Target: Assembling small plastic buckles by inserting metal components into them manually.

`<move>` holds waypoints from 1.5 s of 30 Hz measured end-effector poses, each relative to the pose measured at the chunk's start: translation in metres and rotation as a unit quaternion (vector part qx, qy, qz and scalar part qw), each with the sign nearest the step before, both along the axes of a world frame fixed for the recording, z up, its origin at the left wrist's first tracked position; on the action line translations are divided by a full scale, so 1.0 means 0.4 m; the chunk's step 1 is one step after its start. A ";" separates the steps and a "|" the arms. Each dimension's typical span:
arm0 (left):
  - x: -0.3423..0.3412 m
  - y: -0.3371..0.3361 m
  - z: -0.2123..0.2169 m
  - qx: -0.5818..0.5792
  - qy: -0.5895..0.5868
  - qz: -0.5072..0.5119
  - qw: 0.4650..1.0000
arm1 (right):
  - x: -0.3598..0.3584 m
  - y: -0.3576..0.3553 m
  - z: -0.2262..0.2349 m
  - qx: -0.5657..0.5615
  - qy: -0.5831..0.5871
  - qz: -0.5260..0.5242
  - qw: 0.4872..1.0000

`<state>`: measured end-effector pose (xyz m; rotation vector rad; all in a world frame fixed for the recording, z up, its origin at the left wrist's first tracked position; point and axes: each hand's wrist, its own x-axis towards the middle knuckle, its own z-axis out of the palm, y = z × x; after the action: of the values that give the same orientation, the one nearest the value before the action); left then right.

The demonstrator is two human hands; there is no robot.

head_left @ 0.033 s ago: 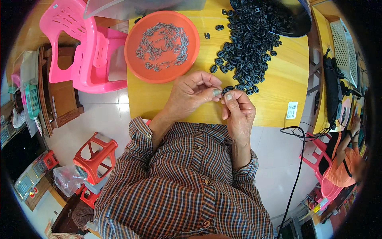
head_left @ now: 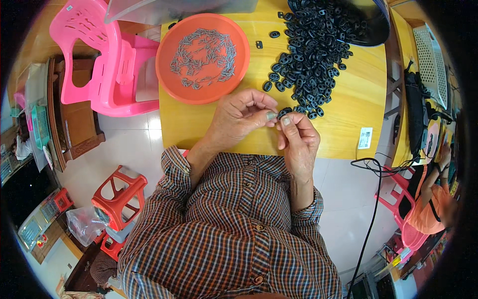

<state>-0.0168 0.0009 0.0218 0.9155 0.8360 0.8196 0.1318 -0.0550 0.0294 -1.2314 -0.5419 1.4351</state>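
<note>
Close together over the table's front edge, my two hands meet at the fingertips. My left hand (head_left: pixel 245 118) is closed in a pinch, and what lies between its thumb and finger is too small to make out. A small black plastic piece (head_left: pixel 284 112) shows at the fingertips of my right hand (head_left: pixel 299 133), which is closed on it, partly hiding it. Just beyond, a big heap of black oval two-holed plastic pieces (head_left: pixel 311 65) spreads toward me. To the left sits an orange round basin (head_left: pixel 169 82) holding many thin grey metal bits (head_left: pixel 223 67).
The heap spills from a dark container (head_left: pixel 381 25) on the yellow table (head_left: pixel 343 129). A clear plastic bin (head_left: pixel 184 11) stands at the back. Left are a pink chair (head_left: pixel 112 84) and red stool (head_left: pixel 119 197). A black cable (head_left: pixel 374 209) hangs right; another person (head_left: pixel 430 212) is farther right.
</note>
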 end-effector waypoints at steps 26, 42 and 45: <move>-0.003 -0.010 0.012 0.052 0.058 0.029 0.997 | -0.002 -0.014 -0.016 0.090 -0.216 0.013 0.972; -0.007 -0.002 0.007 0.154 0.139 -0.007 0.978 | 0.007 -0.005 0.004 0.107 -0.262 0.054 0.957; -0.003 -0.003 0.004 0.158 0.141 -0.007 0.977 | 0.015 -0.010 -0.017 0.102 -0.260 0.061 0.958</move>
<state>-0.0178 -0.0004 0.0233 1.3417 0.9584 0.8350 0.1380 -0.0588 0.0228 -1.4272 -1.1131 1.1099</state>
